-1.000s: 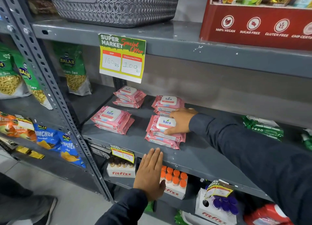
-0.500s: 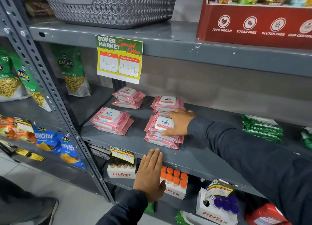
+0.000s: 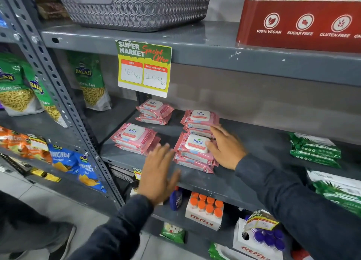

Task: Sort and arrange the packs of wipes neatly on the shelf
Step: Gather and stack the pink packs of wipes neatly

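Pink kara wipe packs lie in four small stacks on the grey shelf (image 3: 214, 181): front-left stack (image 3: 134, 137), back-left stack (image 3: 154, 111), back-right stack (image 3: 199, 121) and front-right stack (image 3: 192, 154). My right hand (image 3: 224, 146) lies flat against the right side of the front-right stack, fingers touching its top pack and the back-right stack. My left hand (image 3: 158, 172) hovers open and blurred over the shelf's front edge, between the two front stacks. Green wipe packs (image 3: 314, 150) lie stacked at the shelf's right.
A price card (image 3: 144, 68) hangs from the upper shelf above the pink stacks. A grey basket (image 3: 136, 6) and a red display box (image 3: 300, 23) stand on top. Fitfizz boxes (image 3: 205, 213) sit below. A perforated post (image 3: 64, 107) and snack bags (image 3: 89, 84) are left.
My left hand has risen from below the shelf's front edge to over the shelf, between the front stacks. My right hand slid from the top of the front-right stack to its right side.
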